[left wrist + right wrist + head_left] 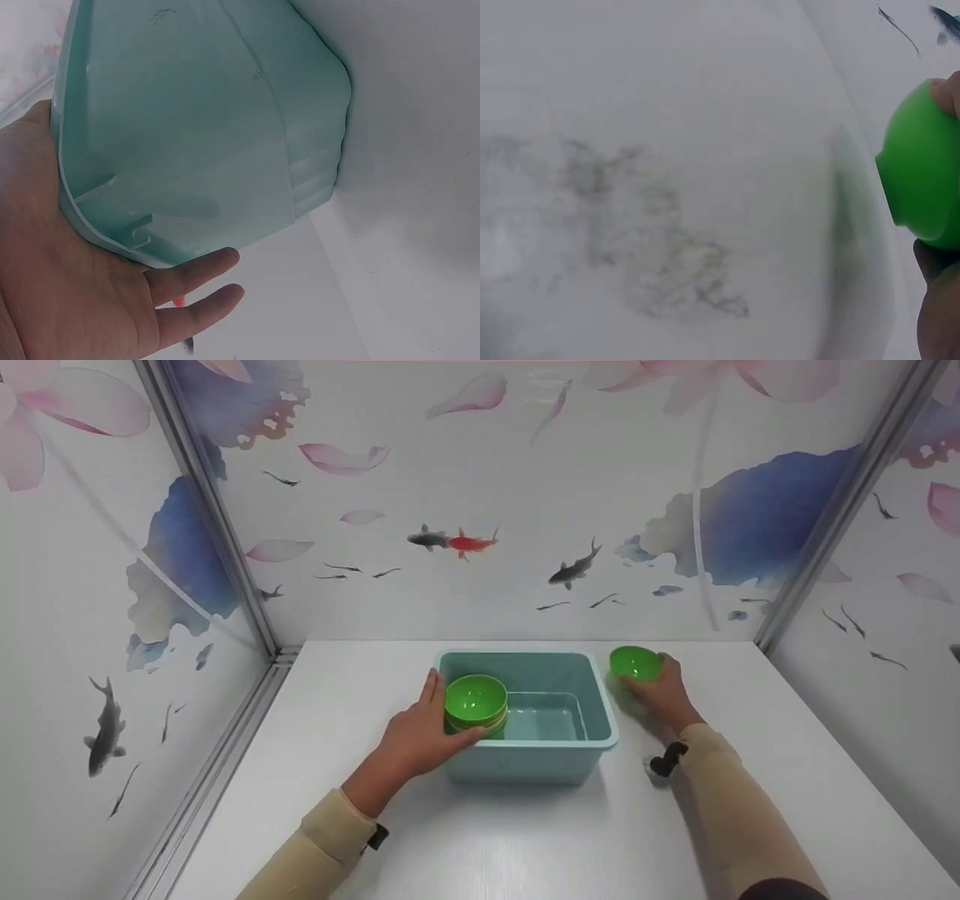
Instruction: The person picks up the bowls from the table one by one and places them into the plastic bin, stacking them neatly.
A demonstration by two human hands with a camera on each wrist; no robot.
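My right hand (660, 690) grips a small green bowl (635, 662) by its side, right of the basin near the back wall. In the right wrist view the bowl (922, 169) shows its outside and foot, close over the table, with fingers at its edge. A stack of bowls (476, 701) stands in the left part of a light blue-green plastic basin (521, 763), a green one on top. At the basin's front left corner rests my left hand (424, 735), its thumb over the front rim. Its fingers (196, 276) lie straight along the outside in the left wrist view.
The white table (487, 840) is enclosed by a back wall (517, 495) and side walls printed with fish and petals. Metal posts (217, 510) stand at the corners. A small dark-and-white wrist device (664, 765) hangs by the right cuff.
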